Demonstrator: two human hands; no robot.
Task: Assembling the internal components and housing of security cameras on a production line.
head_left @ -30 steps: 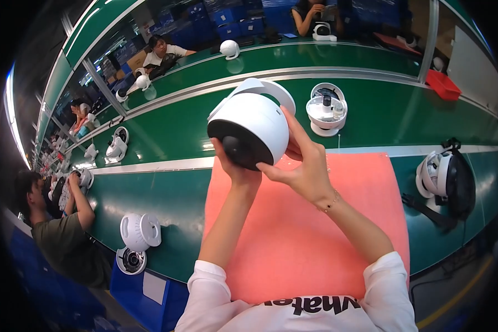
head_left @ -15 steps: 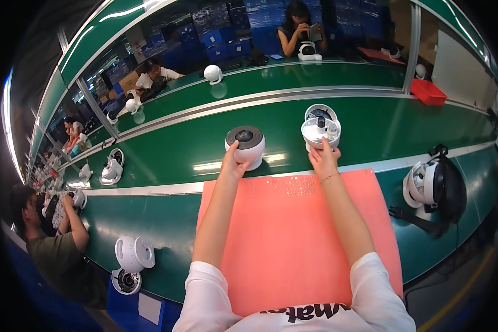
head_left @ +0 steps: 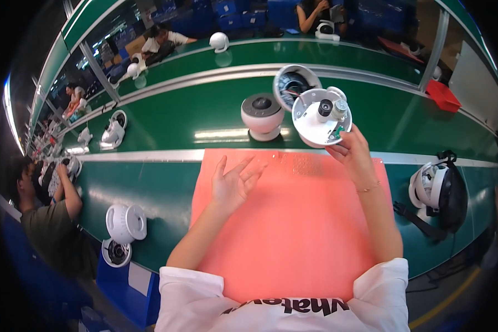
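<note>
The right hand [head_left: 353, 156] pinches with its fingers the rim of a white round camera base [head_left: 321, 117], lifted above the green bench [head_left: 177, 116]. The left hand [head_left: 232, 182] hovers over the pink mat [head_left: 293, 232], fingers spread, holding nothing. A dome camera [head_left: 262, 115] stands just beyond.

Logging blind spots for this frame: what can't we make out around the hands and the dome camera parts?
- Open camera base, head view: its underside is turned away; right hand covers its lower edge.
- Shell behind it: partly hidden by the base.
- Small parts on the base: too small to identify.
- Dome unit on the belt: far side unseen.
- Left hand: empty, over the orange mat.
</note>
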